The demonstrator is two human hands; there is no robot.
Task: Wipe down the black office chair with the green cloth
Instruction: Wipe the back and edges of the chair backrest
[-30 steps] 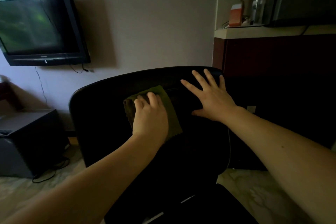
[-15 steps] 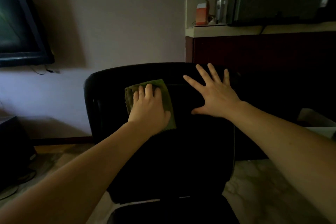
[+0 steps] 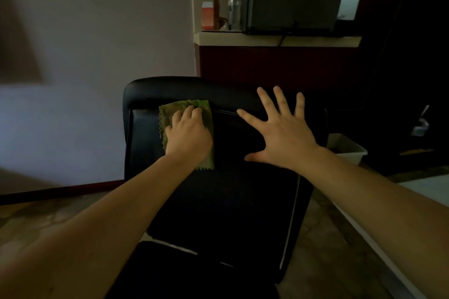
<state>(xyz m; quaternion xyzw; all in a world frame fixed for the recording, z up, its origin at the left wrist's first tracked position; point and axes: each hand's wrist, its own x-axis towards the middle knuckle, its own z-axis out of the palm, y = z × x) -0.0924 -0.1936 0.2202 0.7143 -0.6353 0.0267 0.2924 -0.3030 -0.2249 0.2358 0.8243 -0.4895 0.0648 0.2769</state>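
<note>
pressing the green cloth (image 3: pixel 167 116) flat against the backrest of the black office chair (image 3: pixel 230 201), upper left, just under the top edge. left hand (image 3: pixel 188 135) lies palm down on it, fingers close together, cloth not bunched. right hand (image 3: pixel 284 138) spread wide, fingers splayed, flat on the backrest near the cloth, not touching it. clear bottle (image 3: pixel 235 6) and orange box (image 3: pixel 207 16) stand on the worktop (image 3: pixel 267 40) behind.

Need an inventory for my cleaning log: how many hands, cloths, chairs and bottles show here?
Hands: 2 (left hand, right hand)
Cloths: 1 (green cloth)
Chairs: 1 (black office chair)
Bottles: 1 (clear bottle)
Total: 5
</note>
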